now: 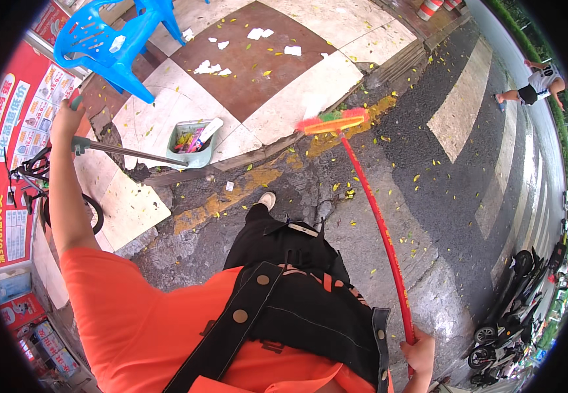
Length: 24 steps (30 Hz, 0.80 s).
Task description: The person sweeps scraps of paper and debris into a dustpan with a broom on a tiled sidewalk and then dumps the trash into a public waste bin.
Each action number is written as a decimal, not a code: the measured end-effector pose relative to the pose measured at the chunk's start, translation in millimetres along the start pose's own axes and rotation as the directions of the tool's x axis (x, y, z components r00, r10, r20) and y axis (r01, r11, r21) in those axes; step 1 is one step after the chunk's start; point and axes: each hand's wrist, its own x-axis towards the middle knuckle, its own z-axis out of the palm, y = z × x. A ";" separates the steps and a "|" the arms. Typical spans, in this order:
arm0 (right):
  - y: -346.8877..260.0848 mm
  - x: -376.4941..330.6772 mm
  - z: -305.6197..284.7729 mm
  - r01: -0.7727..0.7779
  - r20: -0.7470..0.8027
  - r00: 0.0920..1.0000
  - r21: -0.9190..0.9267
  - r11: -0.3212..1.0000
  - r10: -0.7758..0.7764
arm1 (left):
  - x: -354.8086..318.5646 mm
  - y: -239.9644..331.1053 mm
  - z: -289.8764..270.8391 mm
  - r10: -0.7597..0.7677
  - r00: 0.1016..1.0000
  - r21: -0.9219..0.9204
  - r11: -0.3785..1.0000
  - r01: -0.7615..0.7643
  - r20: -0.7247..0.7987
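Note:
My left hand (pixel 67 123), raised at the left, is closed round the green handle of a long-handled dustpan. Its metal pole slants down to the pale green pan (pixel 200 159), which rests by the edge of the tiled pavement. Inside the pan lie yellow leaves, pink and purple scraps and a white piece. At the lower right my right hand (pixel 420 354) grips the red pole of a broom (pixel 381 219). The broom's head, with red and green bristles and an orange-yellow bar, is at the kerb, right of the dustpan.
White paper scraps (pixel 212 67) and yellow leaves lie on the brown and white tiles. Blue plastic chairs (pixel 104 49) stand at the far left, a bicycle (pixel 91 213) below them. Motorbikes (pixel 493 347) are parked at the lower right. A person (pixel 540 84) is on the road.

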 end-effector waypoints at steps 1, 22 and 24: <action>7.8 0.6 0.1 -0.007 0.019 1.000 0.029 1.000 0.006 | -9.2 10.5 -6.5 -0.018 1.000 0.036 0.999 0.019 -0.012; 5.8 96.8 -8.8 0.285 -0.054 0.946 -0.322 0.903 -0.319 | -124.1 126.1 -16.7 0.126 0.901 0.335 0.942 0.022 -0.414; -8.6 102.2 -31.4 0.268 0.009 0.962 -0.225 0.937 -0.273 | -158.5 176.3 12.8 0.322 0.876 0.145 0.947 -0.288 -0.360</action>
